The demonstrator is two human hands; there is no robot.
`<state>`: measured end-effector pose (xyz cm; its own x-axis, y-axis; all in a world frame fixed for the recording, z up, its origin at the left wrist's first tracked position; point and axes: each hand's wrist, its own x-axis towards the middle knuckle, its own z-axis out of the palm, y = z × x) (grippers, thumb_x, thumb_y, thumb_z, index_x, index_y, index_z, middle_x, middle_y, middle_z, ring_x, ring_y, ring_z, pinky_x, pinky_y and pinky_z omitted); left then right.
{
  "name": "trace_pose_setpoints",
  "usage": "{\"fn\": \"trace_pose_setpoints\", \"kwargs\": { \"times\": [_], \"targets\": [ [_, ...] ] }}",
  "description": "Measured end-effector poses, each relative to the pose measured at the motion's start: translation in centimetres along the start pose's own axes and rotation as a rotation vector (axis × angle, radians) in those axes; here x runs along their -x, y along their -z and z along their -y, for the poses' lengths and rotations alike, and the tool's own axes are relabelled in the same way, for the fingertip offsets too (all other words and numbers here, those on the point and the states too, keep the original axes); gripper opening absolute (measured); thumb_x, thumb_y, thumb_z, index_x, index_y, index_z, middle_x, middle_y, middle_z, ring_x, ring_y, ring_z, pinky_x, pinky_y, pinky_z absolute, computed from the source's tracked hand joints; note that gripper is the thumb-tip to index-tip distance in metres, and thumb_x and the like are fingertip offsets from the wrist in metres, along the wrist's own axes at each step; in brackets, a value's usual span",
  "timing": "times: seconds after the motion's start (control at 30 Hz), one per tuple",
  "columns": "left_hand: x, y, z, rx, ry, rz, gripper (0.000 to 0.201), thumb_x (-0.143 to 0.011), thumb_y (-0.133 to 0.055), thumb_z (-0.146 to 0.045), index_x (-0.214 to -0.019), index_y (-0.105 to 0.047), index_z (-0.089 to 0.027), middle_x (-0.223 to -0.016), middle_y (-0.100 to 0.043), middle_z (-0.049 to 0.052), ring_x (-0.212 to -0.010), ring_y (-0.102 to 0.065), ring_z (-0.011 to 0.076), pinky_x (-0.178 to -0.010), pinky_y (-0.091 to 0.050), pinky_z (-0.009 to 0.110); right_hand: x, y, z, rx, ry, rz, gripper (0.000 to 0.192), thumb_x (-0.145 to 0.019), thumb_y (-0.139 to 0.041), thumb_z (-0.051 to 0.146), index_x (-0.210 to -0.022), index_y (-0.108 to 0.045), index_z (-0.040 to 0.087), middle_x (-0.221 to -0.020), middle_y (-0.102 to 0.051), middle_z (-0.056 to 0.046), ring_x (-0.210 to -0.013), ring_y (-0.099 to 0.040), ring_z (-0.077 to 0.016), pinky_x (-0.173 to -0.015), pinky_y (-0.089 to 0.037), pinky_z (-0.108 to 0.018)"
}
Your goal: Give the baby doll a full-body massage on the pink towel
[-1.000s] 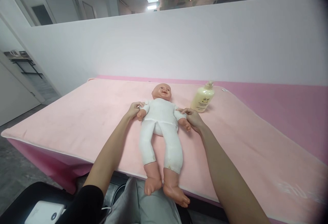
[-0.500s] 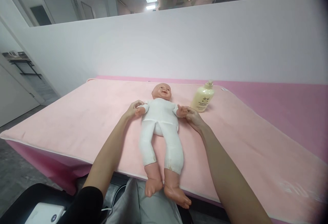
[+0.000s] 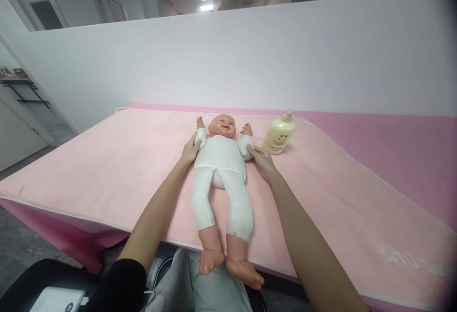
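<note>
A baby doll (image 3: 220,157) with a white cloth body lies on its back on a pink blanket (image 3: 143,169), its head at the far end and its feet past the near edge. Both its arms are bent up beside the head. My left hand (image 3: 191,150) is closed around the doll's arm (image 3: 201,136) on the left, near the elbow. On the other side, my right hand (image 3: 263,160) pinches the doll's other arm (image 3: 245,146) at the elbow, thumb on top. Some fingers of each hand are hidden.
A pale yellow pump bottle (image 3: 279,133) stands just beyond my right hand. Behind the table rises a white partition (image 3: 228,59). A darker pink cover (image 3: 392,150) shows at the right. A white device (image 3: 59,300) with a cable lies at the lower left.
The doll's arms have swung from out at its sides up beside its head. My hands have shifted from the doll's hands to its arms near the elbows. The view has moved slightly.
</note>
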<state>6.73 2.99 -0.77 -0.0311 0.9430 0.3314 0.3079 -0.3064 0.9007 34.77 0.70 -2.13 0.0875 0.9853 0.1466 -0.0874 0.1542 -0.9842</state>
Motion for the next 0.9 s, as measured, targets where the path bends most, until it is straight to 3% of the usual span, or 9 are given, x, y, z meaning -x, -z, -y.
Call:
{"fn": "trace_pose_setpoints", "kwargs": {
  "times": [0.13, 0.23, 0.5, 0.9],
  "targets": [
    [-0.5, -0.4, -0.1, -0.196, 0.013, 0.004, 0.052, -0.088, -0.046, -0.048, -0.134, -0.051, -0.024, -0.122, -0.064, 0.008, -0.109, -0.057, 0.0282, -0.093, -0.041, 0.037, -0.3, -1.0, 0.3, 0.129, -0.034, -0.149, 0.057, -0.054, -0.071, 0.067, -0.068, -0.061, 0.013, -0.068, -0.059, -0.003, -0.063, -0.05, -0.0105, -0.055, -0.039, -0.021],
    [-0.9, -0.7, -0.3, -0.317, 0.057, -0.001, 0.049, -0.089, -0.04, -0.049, -0.127, -0.056, -0.022, -0.112, -0.067, 0.011, -0.102, -0.059, 0.03, -0.087, -0.042, 0.038, -0.5, -1.6, 0.5, 0.177, -0.082, -0.204, 0.056, -0.054, -0.07, 0.067, -0.061, -0.055, 0.013, -0.061, -0.054, -0.001, -0.058, -0.045, -0.0084, -0.05, -0.034, -0.02],
    [-1.5, -1.1, -1.1, -0.487, 0.131, 0.024, 0.044, -0.092, -0.033, -0.047, -0.1, -0.065, -0.017, -0.098, -0.068, 0.014, -0.09, -0.061, 0.0275, -0.076, -0.041, 0.033, -1.0, -2.1, -0.3, 0.252, -0.075, -0.287, 0.048, -0.064, -0.064, 0.061, -0.059, -0.05, 0.015, -0.056, -0.048, 0.001, -0.054, -0.04, -0.0083, -0.047, -0.031, -0.021],
    [-2.3, -1.2, -0.6, -0.479, 0.185, 0.017, 0.04, -0.09, -0.037, -0.046, -0.078, -0.06, -0.016, -0.085, -0.066, 0.016, -0.084, -0.061, 0.0277, -0.072, -0.04, 0.034, -1.7, -2.1, -1.0, 0.267, -0.104, -0.355, 0.04, -0.068, -0.063, 0.054, -0.059, -0.051, 0.017, -0.055, -0.049, 0.0, -0.056, -0.044, -0.0104, -0.047, -0.034, -0.021]
  ]
}}
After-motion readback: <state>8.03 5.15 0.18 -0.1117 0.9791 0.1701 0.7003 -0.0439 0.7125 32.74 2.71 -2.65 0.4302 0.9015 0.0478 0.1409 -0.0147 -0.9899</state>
